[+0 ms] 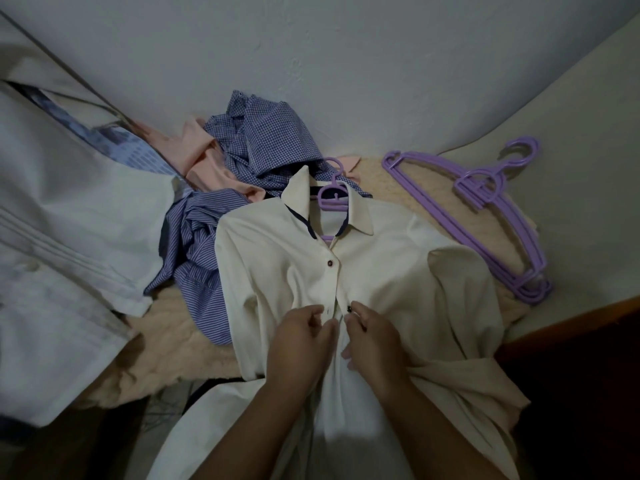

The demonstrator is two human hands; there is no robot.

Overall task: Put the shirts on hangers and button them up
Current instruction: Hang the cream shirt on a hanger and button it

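Shirt: cream, on purple hanger.
Left hand: pinches left placket.
Right hand: pinches right placket at button.

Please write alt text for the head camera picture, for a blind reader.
Both hands, left and right, pinch the front of a cream shirt on a purple hanger. Crumpled shirts lie behind; spare hangers lie right.

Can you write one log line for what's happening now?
step: buttoning | item: cream shirt on purple hanger | left hand, right hand: pinching placket
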